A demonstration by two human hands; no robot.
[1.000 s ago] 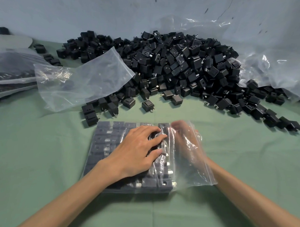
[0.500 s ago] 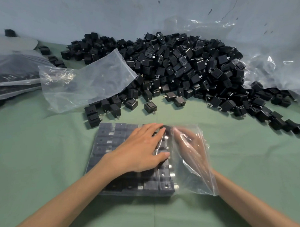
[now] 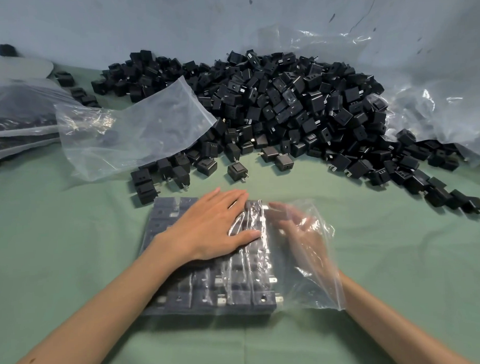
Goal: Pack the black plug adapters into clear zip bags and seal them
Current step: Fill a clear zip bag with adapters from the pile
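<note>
Our left hand (image 3: 208, 232) lay flat, fingers straight, pressing the packed adapters (image 3: 237, 296) beneath it. Our right hand (image 3: 297, 228), loosely spread and holding nothing, was inside the bag (image 3: 313, 291). Best to pin the rows while nudging the last one snug. A second before, our left fingers had curled over that row; now they lay flatter.

Black adapters (image 3: 285, 104); clear bag (image 3: 313, 282); green cloth (image 3: 72, 242).
</note>
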